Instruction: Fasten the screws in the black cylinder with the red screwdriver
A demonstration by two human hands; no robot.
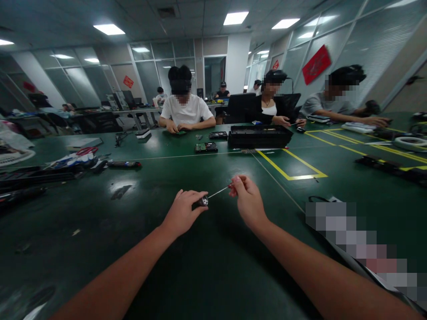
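Between the thumb and fingers of my left hand point(184, 210) is a small dark cylindrical part point(203, 202), its silvery, round end turned to the right. My right hand point(249, 198) pinches the red handle of a thin screwdriver point(218, 192). The shaft slants down to the left, and its tip is at the upper edge of the dark part; whether it touches a screw cannot be made out. Both hands are over the dark green table point(213, 275), in front of me.
Across the table are a black open case point(260, 136), a green circuit board point(206, 147) and a co-worker in a white shirt point(187, 111). To the left lie a dark pen-like tool point(124, 164) and cluttered parts point(73, 162). Yellow tape point(290, 178) marks the right side.
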